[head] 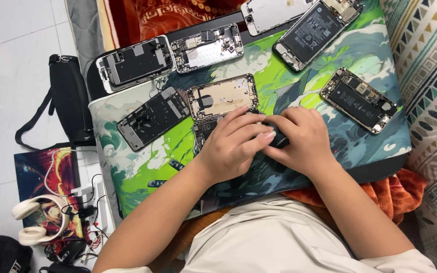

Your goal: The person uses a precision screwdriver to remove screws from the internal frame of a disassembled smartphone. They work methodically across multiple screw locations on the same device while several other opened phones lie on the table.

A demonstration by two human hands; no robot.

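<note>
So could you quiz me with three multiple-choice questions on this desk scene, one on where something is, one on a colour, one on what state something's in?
1. Where are the headphones?
A. on the mat
B. on the floor at lower left
C. on the person's head

2. What colour stands out most on the mat?
A. green
B. pink
C. plain grey

3. What state are the phones around the hands in?
A. boxed
C. sealed, screens lit
B. opened, insides showing

Answers:
1 B: they lie among cables beside the mat.
2 A: bright green swirls cover it.
3 B: batteries and boards are bare. The left hand and right hand meet over one small dark part, mostly hidden.
</note>
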